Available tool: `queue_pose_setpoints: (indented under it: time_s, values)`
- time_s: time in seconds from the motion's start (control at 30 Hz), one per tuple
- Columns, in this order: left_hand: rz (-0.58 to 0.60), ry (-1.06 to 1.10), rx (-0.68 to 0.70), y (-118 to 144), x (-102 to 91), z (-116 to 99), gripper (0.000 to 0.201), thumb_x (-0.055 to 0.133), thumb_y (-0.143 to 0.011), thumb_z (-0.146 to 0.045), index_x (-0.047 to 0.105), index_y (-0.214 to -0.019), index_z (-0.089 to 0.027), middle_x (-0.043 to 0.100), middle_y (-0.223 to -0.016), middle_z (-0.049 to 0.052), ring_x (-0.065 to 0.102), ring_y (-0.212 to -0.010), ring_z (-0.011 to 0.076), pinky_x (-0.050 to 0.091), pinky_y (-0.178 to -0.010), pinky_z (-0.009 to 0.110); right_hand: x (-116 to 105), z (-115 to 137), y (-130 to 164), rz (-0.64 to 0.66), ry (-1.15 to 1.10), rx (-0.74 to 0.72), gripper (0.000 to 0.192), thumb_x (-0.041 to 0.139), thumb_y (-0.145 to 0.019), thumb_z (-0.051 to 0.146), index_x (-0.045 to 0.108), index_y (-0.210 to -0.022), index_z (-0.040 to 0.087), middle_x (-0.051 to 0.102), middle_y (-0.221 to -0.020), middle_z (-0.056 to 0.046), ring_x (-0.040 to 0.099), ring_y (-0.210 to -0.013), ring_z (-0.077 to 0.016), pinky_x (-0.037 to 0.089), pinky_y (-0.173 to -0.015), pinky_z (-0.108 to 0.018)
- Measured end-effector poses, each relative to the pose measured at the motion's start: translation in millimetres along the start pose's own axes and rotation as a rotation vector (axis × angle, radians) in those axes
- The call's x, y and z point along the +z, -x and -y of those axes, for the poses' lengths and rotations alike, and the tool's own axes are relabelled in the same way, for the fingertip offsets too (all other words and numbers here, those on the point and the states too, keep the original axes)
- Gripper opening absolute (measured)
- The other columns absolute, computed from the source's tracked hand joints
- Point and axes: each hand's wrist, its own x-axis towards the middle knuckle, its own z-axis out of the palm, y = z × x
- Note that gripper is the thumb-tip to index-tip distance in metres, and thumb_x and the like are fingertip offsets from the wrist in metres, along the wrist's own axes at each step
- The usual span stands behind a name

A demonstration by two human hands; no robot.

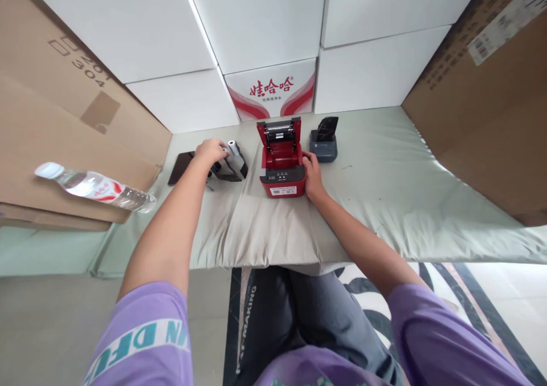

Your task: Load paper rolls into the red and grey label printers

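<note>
A red receipt printer [282, 169] stands on the pale cloth with its lid open; the paper bay looks empty. My right hand [313, 175] rests against its right side. My left hand [211, 151] reaches to a black printer [233, 166] on the left, fingers at a white paper roll [233, 147] on top of it. Whether the fingers grip the roll is unclear. A dark grey printer [323, 142] with its lid up stands to the right of the red one.
A dark phone [179, 167] lies left of the black printer. A water bottle [96, 187] lies on flat cardboard [51, 141] at the left. White boxes [256, 27] wall the back, a large carton [487, 106] the right. The cloth-covered table [405, 192] ends near my knees.
</note>
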Motion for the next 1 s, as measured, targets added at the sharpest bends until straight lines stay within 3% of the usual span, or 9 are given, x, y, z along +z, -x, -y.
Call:
queue_pose_setpoints:
  time_s: [0.13,0.23,0.33,0.43,0.53,0.73,0.87,1.0]
  values:
    - [-0.134,0.202,0.018,14,-26.1,0,0.033,0.081,-0.061,-0.028,0.074,-0.092,-0.02,0.076,-0.099,0.011,0.068,-0.102,0.0324,0.053,-0.09,0.042,0,-2,0,0.001,0.0,-0.006,0.045,0.061,-0.088,0.066,0.063,-0.112,0.028,0.069,-0.121,-0.005,0.062,-0.119,-0.0268,0.047,-0.111,-0.047]
    - [-0.268,0.574,0.045,39,-56.1,-10,0.037,0.083,-0.066,-0.034,0.066,-0.097,-0.021,0.074,-0.108,0.008,0.066,-0.105,0.0287,0.056,-0.092,0.042,0,-3,-1,0.005,-0.003,-0.009,0.045,0.06,-0.089,0.067,0.063,-0.113,0.029,0.069,-0.121,-0.004,0.062,-0.119,-0.0261,0.046,-0.112,-0.047]
    - [-0.162,1.046,0.12,68,-76.5,-28,0.034,0.075,-0.08,-0.043,0.057,-0.101,-0.024,0.072,-0.111,0.002,0.065,-0.109,0.0251,0.059,-0.09,0.042,1,-3,-1,-0.003,-0.011,-0.004,0.045,0.061,-0.088,0.068,0.063,-0.112,0.029,0.07,-0.12,-0.004,0.062,-0.118,-0.0257,0.046,-0.113,-0.047]
    - [-0.079,1.242,0.239,90,-76.2,-51,0.029,0.064,-0.089,-0.05,0.055,-0.101,-0.025,0.071,-0.119,0.001,0.064,-0.116,0.0248,0.06,-0.085,0.038,2,-2,-1,-0.007,-0.023,0.002,0.045,0.062,-0.088,0.067,0.063,-0.111,0.029,0.07,-0.12,-0.004,0.062,-0.118,-0.0258,0.047,-0.112,-0.046]
    - [0.014,1.183,0.338,98,-53.8,-76,0.029,0.062,-0.091,-0.049,0.056,-0.106,-0.025,0.071,-0.123,0.005,0.067,-0.116,0.0245,0.06,-0.083,0.035,2,-1,-1,0.0,-0.021,-0.006,0.043,0.061,-0.089,0.065,0.062,-0.111,0.028,0.069,-0.12,-0.005,0.062,-0.119,-0.0262,0.046,-0.112,-0.047]
    - [0.076,0.665,0.584,91,3.0,-110,0.028,0.073,-0.077,-0.029,0.061,-0.1,-0.02,0.074,-0.115,0.007,0.07,-0.101,0.023,0.056,-0.089,0.037,2,-1,-2,-0.009,-0.002,-0.005,0.045,0.061,-0.087,0.065,0.061,-0.111,0.027,0.07,-0.119,-0.005,0.063,-0.117,-0.0269,0.046,-0.113,-0.048]
    - [-0.007,0.378,0.679,87,10.5,-121,0.021,0.068,-0.074,-0.016,0.066,-0.094,-0.021,0.076,-0.114,0.007,0.066,-0.109,0.0273,0.051,-0.097,0.04,2,-3,-3,-0.009,-0.006,-0.014,0.044,0.062,-0.087,0.064,0.062,-0.11,0.027,0.07,-0.118,-0.005,0.063,-0.116,-0.0266,0.047,-0.112,-0.047]
    - [-0.013,0.28,0.661,81,9.0,-126,0.021,0.069,-0.071,-0.012,0.07,-0.091,-0.021,0.077,-0.104,0.007,0.066,-0.099,0.027,0.05,-0.088,0.038,1,-5,-4,-0.009,0.017,-0.022,0.045,0.061,-0.088,0.067,0.062,-0.11,0.028,0.07,-0.117,-0.004,0.062,-0.115,-0.0257,0.046,-0.112,-0.045]
